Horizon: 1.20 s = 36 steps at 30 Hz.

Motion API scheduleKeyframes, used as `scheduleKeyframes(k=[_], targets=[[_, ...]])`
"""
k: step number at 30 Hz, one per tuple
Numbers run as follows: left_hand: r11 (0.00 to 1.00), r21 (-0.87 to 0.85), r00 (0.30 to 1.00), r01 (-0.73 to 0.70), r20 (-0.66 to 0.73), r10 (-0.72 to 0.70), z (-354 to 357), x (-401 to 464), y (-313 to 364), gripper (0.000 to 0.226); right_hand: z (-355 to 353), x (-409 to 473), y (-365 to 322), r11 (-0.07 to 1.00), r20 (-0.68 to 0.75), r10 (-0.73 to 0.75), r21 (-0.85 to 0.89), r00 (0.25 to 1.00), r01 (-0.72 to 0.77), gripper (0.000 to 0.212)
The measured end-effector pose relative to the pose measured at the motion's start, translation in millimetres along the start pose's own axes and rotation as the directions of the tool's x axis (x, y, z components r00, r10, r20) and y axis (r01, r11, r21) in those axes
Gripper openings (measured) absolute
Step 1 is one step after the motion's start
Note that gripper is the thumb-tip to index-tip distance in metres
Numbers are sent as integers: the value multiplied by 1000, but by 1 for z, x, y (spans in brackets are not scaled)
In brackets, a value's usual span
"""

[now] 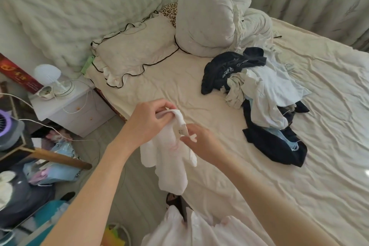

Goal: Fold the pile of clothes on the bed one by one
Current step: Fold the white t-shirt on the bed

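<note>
She has a small white garment up in the air over the near left edge of the bed, both hands working at its top. The left hand pinches a bunched bit of the upper hem between thumb and fingertips, and the right hand pinches the cloth just below, by what looks like a sewn-in label, with a narrow white strap or tie sticking out past its fingers. From the way it hangs limp and rumpled, I'd say it is very light, soft and not at all slippery, so a two-finger hold at each top corner or shoulder should be enough to shake it flat; held in the middle it would only bunch. The rest of the pile of clothes, dark and pale pieces tangled together, sits well apart to the far right. Between pile and bed edge the sheet lies bare though creased, good room to lay the piece down. To the left the mattress drops off to the floor and a white nightstand, with a frilled pillow farther back, so I'd work rightward.
</note>
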<state>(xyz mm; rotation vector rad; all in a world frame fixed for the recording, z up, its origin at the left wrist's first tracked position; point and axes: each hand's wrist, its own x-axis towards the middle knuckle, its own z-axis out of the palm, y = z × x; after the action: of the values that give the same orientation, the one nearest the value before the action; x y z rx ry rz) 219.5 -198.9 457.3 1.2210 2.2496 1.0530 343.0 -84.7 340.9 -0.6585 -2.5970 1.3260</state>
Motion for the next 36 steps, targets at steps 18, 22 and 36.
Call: scheduleKeyframes(k=[18, 22, 36], targets=[[988, 69, 967, 139, -226, -121, -5, -3, -34, 7, -115, -72, 59, 967, -162, 162, 223, 974, -124, 30], [987, 100, 971, 129, -213, -105, -3, -1, -36, 8, -120, -75, 47, 968, -161, 150, 226, 975, -111, 35], [997, 35, 966, 73, -252, -62, -11, -11, -51, 11, -127, -78, 19, 998, -444, 25, 68, 896, 6, 19]])
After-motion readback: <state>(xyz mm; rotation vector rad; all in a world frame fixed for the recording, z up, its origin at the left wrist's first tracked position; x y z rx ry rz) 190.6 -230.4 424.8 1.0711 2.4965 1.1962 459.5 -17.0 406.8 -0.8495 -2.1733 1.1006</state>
